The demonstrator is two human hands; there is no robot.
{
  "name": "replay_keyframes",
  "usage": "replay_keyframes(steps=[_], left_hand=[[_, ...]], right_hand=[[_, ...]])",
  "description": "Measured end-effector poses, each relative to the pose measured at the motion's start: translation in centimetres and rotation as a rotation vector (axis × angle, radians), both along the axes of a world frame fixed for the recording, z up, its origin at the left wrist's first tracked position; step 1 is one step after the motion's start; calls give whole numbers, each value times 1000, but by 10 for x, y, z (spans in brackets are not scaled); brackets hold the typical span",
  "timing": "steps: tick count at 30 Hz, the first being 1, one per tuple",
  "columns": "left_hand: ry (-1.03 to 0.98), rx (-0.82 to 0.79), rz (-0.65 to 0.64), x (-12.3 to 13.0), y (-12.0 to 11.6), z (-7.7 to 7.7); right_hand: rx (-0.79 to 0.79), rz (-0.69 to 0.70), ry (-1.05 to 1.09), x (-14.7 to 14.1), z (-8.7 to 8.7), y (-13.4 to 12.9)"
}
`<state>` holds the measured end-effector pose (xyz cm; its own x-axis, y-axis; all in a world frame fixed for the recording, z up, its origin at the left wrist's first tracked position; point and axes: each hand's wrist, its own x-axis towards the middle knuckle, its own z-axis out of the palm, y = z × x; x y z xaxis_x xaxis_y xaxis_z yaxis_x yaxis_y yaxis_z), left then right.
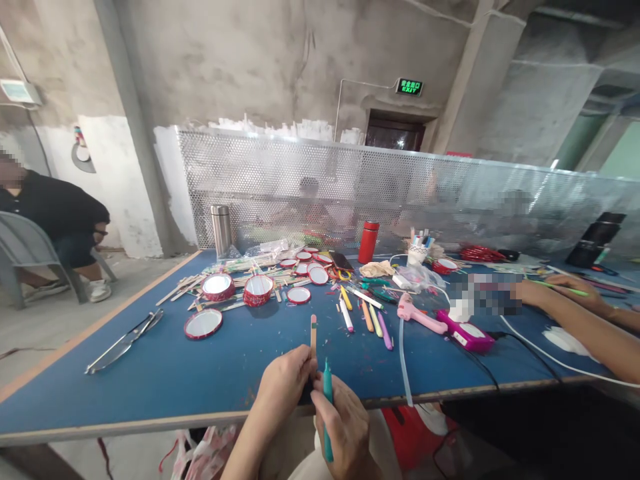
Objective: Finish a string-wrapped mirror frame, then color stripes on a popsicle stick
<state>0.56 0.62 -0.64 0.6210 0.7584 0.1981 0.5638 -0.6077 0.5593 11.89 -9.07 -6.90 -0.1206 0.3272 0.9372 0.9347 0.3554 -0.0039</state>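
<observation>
from the head view, the left hand (pixel 285 387) is closed around a thin wooden stick (pixel 313 337), its pink-tipped end standing above the fingers, and the right hand (pixel 344 430) grips a slim teal pen (pixel 327 393) nearly upright, its tip just beside the stick. both hands sit close together at the near edge of the blue table (pixel 150 373), forearms coming up from the bottom of the view, a hold that keeps the stick steady and the pen close to it. beyond lie round mirrors with red rims (pixel 210 324), a scatter of craft sticks (pixel 235 283), coloured pens (pixel 367 317) and a pink glue gun (pixel 420 315). at the right, a co-worker's hand (pixel 565 283) rests on the table, holding a green pen (pixel 581 291)
</observation>
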Motion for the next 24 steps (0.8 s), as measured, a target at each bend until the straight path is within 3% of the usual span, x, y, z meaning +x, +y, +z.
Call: replay_keyframes(steps=[9, 24], left_hand=[[58, -37, -3, 0, -2, 5], [-31, -65, -24, -1, -1, 2]], right_hand=[[-37, 16, -33, 1, 1, -1], [-61, -14, -74, 2, 2, -4]])
